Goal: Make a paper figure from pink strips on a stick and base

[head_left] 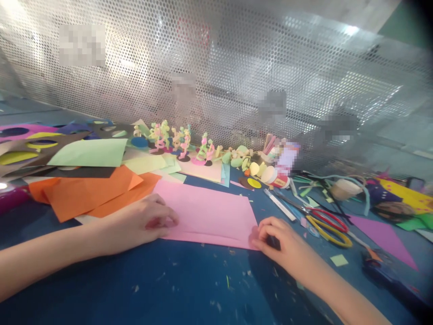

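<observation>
Left hand (142, 221) at centre frame, lying loosely curled with fingertips pressed on the near-left edge of the pink paper (209, 212) (folded flat on the blue table (169, 289)); right hand (280, 241) at lower right, pinching its near-right corner; scissors (324, 221) just right; orange sheets (88, 192) at left

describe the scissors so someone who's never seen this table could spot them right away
Start at the blue table and find the pink paper sheet that both hands press down. Just past the right hand, further to the right, lie the scissors, flat on the table beside a white ruler-like strip. Their looped handles, one red and one yellow, set them apart from the paper scraps around them.
</observation>
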`<act>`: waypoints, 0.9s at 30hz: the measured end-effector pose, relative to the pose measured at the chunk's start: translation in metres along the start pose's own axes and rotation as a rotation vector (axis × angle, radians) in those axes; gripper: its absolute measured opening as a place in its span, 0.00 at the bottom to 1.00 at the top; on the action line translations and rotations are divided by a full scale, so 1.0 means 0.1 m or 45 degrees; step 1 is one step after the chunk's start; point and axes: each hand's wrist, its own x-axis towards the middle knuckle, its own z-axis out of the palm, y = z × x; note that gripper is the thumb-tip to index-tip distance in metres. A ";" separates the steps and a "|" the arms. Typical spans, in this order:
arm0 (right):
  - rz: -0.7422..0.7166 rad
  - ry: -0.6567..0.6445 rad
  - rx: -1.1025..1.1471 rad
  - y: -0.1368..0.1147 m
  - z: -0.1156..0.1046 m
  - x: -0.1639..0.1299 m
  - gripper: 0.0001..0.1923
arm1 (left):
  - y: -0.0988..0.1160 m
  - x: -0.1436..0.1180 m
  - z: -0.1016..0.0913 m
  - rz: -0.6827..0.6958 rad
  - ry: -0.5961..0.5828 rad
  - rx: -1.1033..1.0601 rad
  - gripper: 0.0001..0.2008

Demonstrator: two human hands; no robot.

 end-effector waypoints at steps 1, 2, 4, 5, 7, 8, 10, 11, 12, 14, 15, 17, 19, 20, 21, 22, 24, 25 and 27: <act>0.001 0.002 -0.002 0.00 0.00 0.00 0.10 | 0.00 0.00 0.00 -0.002 0.003 -0.003 0.12; 0.001 0.006 -0.004 0.00 0.00 0.00 0.10 | -0.01 -0.01 0.00 0.002 0.005 -0.009 0.13; -0.004 0.012 -0.006 0.00 0.01 0.00 0.10 | -0.02 -0.01 0.00 0.023 0.008 -0.020 0.13; -0.009 0.013 -0.005 0.00 0.01 0.00 0.10 | -0.03 -0.01 0.00 0.035 0.011 -0.021 0.13; -0.018 0.010 -0.002 0.01 0.01 0.00 0.10 | -0.04 -0.01 0.00 0.045 0.015 -0.016 0.14; -0.022 0.007 -0.002 0.01 0.01 0.00 0.11 | -0.04 -0.01 0.01 0.046 0.016 -0.011 0.14; -0.021 -0.001 -0.009 0.01 0.01 0.00 0.11 | -0.04 -0.01 0.01 0.061 0.014 0.006 0.14; -0.017 -0.004 -0.015 0.01 0.01 0.00 0.11 | -0.04 -0.01 0.02 0.091 0.013 0.026 0.14; -0.015 -0.008 -0.020 0.01 0.01 0.00 0.11 | -0.03 -0.02 0.02 0.137 0.015 0.056 0.14; -0.015 -0.019 -0.024 0.00 0.01 -0.01 0.10 | -0.02 -0.03 0.01 0.246 0.024 0.158 0.17; -0.022 -0.022 -0.023 -0.01 0.01 -0.01 0.10 | 0.00 -0.04 0.00 0.295 0.039 0.232 0.19; -0.035 -0.026 -0.018 -0.02 0.00 -0.02 0.09 | 0.05 -0.06 -0.02 0.369 0.081 0.416 0.22; -0.043 -0.021 -0.011 -0.03 -0.01 -0.02 0.09 | 0.13 -0.07 -0.01 0.448 0.143 0.596 0.22; -0.048 -0.019 -0.006 -0.04 -0.01 -0.02 0.09 | 0.18 -0.06 0.01 0.496 0.172 0.661 0.22; -0.053 -0.016 -0.001 -0.04 -0.02 -0.02 0.09 | 0.25 -0.06 0.04 0.542 0.189 0.706 0.21; -0.059 -0.014 0.002 -0.04 -0.02 -0.03 0.09 | 0.33 -0.04 0.09 0.596 0.194 0.729 0.20; -0.070 -0.003 0.002 -0.04 -0.02 -0.03 0.10 | 0.51 0.01 0.21 0.656 0.152 0.721 0.20; -0.074 0.004 -0.003 -0.03 -0.02 -0.03 0.10 | 0.61 0.05 0.27 0.687 0.179 0.705 0.20; -0.085 0.020 -0.012 -0.02 -0.01 -0.03 0.11 | 0.79 0.15 0.41 0.723 0.165 0.663 0.20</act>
